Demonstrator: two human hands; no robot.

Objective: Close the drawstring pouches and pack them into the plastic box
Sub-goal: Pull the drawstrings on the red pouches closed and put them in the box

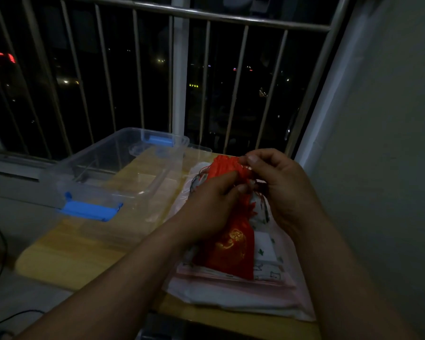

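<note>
Leftward, I see the clear, rigid plastic box [93, 165] with blue latches, lidless on the smooth yellow surface [66, 253]. Beside it, my left hand [211, 207] grips the gathered neck of a shiny red pouch [231, 244]. My right hand [277, 182] pinches its ruffled top with curled fingers [253, 159], above soft white printed pouches [268, 256].

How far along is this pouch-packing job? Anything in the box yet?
Early days, it seems. Done: nothing that shows; the clear plastic box stands open with no pouch visible inside. In hand: the left hand and right hand both pinch the gathered neck of a red pouch, apparently drawing it closed. Left: getting that one into the box, then the pale pouches piled under it on the table.
</note>
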